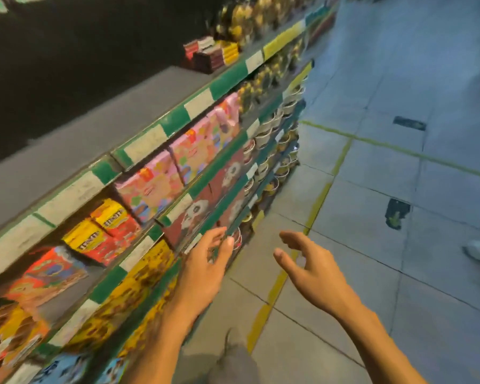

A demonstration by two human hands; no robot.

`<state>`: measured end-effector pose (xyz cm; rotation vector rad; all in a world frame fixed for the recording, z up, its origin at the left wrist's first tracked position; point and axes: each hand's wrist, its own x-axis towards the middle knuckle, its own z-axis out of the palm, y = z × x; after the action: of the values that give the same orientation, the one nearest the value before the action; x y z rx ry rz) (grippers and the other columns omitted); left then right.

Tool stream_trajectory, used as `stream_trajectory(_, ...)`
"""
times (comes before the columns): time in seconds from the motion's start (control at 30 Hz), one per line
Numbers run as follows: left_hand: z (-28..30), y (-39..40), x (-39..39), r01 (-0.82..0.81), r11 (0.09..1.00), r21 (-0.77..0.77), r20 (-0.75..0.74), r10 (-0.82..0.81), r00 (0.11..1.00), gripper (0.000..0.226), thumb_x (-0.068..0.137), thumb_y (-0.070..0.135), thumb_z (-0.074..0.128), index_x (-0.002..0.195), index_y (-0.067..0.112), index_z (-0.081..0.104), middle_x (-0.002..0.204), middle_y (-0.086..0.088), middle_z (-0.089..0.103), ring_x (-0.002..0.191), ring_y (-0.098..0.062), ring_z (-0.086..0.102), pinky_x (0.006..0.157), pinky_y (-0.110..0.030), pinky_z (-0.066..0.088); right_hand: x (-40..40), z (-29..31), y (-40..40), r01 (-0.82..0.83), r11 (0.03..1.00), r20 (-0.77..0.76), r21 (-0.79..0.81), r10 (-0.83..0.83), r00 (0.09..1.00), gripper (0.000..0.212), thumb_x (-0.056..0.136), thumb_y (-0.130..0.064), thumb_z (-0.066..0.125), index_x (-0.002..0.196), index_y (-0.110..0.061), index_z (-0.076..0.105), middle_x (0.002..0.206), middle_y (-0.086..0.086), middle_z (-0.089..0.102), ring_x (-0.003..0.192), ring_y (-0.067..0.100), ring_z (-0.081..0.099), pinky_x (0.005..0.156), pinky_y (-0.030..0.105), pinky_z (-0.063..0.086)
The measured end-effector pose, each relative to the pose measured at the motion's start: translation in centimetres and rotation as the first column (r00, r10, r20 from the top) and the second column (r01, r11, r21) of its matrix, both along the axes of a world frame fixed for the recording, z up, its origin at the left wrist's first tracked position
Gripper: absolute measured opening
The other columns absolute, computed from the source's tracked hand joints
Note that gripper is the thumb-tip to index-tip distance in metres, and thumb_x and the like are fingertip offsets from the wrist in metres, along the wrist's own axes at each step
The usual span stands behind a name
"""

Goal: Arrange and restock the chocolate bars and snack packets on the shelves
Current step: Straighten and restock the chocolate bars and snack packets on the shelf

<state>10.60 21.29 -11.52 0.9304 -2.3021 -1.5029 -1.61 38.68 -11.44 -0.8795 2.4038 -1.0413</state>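
We see yellow-and-red snack packets (pixel 106 234) blurred on the shelves (pixel 175 117); our left hand (pixel 205 261) and right hand (pixel 311 270) hang loose-fingered, each grip empty.

Dim, bluish light; heavy motion blur across shelves (pixel 161 128); wide-angle bending at edges; upper left dark.

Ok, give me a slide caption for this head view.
Both empty hands, left and right, reach toward stocked snack shelves in a store aisle.
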Motion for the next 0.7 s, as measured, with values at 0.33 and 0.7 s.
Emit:
stream_trajectory(0.33,0.0,-6.2,-18.0,0.107,0.992,-0.062,-0.031,-0.109,0.994,0.043,0.091,0.062,0.044,0.127,0.041,0.054,0.122,0.026,0.057,0.115,0.005,0.053,0.096,-0.026,0.044,-15.1,0.9,-4.2,0.132,0.991,-0.001,-0.03,-0.132,0.991,0.062,0.084,-0.068,0.041,0.134,-0.032,0.052,0.13,-0.015,0.06,0.119,-0.001,0.054,0.102,0.026,0.045)
stream_trajectory(0.7,3.5,-14.6,-29.9,0.048,0.936,-0.348,0.132,-0.002,0.991,0.037,0.093,0.065,0.033,0.124,0.05,0.045,0.125,0.021,0.055,0.115,-0.006,0.053,0.095,-0.034,0.046,-31.4,4.4,-13.8,-0.009,0.999,-0.104,-0.051,0.004,0.995,0.043,0.094,-0.053,0.051,0.132,-0.034,0.052,0.125,-0.019,0.061,0.117,-0.002,0.055,0.102,0.03,0.048)
